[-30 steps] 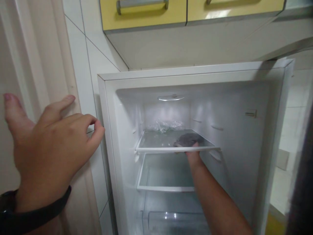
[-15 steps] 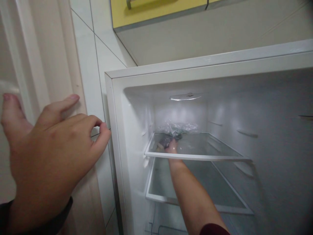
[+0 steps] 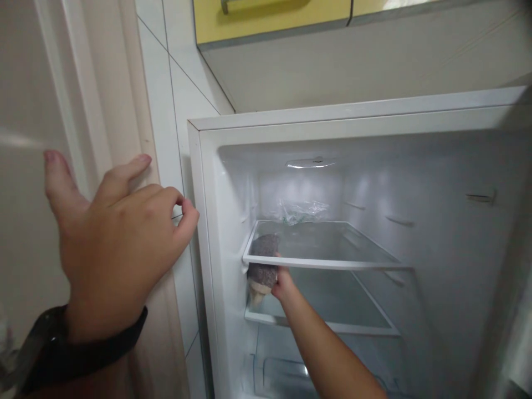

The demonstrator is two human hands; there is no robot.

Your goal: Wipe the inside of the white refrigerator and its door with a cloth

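My left hand [image 3: 120, 249], with a black band on its wrist, is raised outside the fridge near a cream grooved panel [image 3: 112, 72]. Its outer fingers are spread, while the thumb and a bent finger meet in view; nothing shows in it. Inside the open fridge [image 3: 226, 221], my right hand [image 3: 282, 280] is closed on a grey cloth [image 3: 262, 274] with a paler lower end. The cloth is by the left wall, at the front rim of the upper glass shelf [image 3: 324, 244]. Part of it appears above that rim, seemingly through the glass.
Crumpled clear plastic [image 3: 301, 211] lies at the back of the upper shelf. Below are a second shelf [image 3: 336, 299] and a clear drawer [image 3: 286, 377]. A yellow cabinet [image 3: 274, 22] hangs above the fridge. White tiles [image 3: 160, 111] line the wall at its left.
My right hand and the grey cloth have moved from the back of the upper shelf forward and left to its front rim. My left hand has shifted right in view.
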